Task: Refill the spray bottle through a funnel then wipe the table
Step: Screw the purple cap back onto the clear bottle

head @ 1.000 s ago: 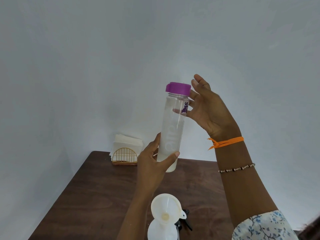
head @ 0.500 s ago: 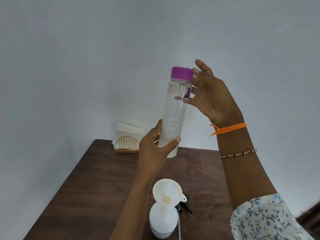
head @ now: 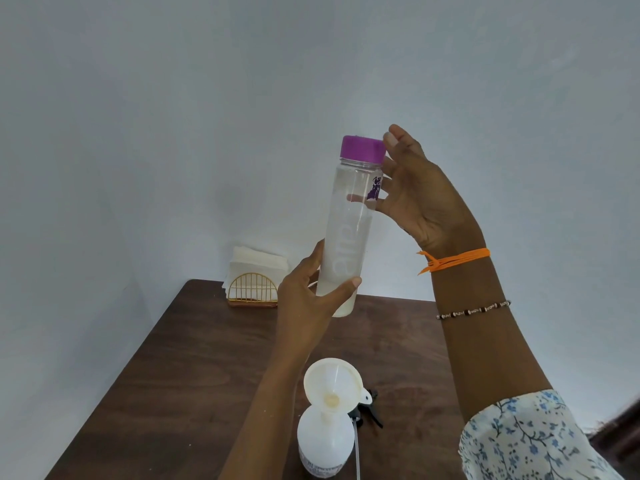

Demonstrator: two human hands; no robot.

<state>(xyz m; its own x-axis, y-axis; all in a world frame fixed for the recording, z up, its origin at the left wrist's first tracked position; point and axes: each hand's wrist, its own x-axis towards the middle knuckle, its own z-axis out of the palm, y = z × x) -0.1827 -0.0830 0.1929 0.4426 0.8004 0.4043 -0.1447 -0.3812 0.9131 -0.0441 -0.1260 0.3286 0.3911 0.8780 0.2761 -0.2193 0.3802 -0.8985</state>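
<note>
Nearest the camera, a white spray bottle [head: 323,445] stands uncapped on a dark wooden table [head: 166,382], a white funnel [head: 332,382] seated in its neck; its black trigger head [head: 369,408] lies on the tabletop just beside it, with the dip tube [head: 356,452] trailing toward the near edge. Above them, a person holds a clear water bottle [head: 349,233] upright and slightly tilted, well off the table. The left hand [head: 308,299] grips the bottle's lower end, thumb curled across the front and fingers wrapped behind. The right hand [head: 420,199] is at the top, fingers spread and curved beside the purple cap [head: 363,149], one fingertip at the cap's side and the thumb seen through the clear wall behind the bottle; whether it truly clasps the bottle cannot be told. An orange thread [head: 453,260] and a beaded bracelet [head: 472,310] circle the right forearm, and a floral sleeve [head: 526,441] shows below. At the table's far edge, a gold wire holder [head: 252,289] holds a stack of white napkins [head: 258,263] against a plain pale wall [head: 173,116].
</note>
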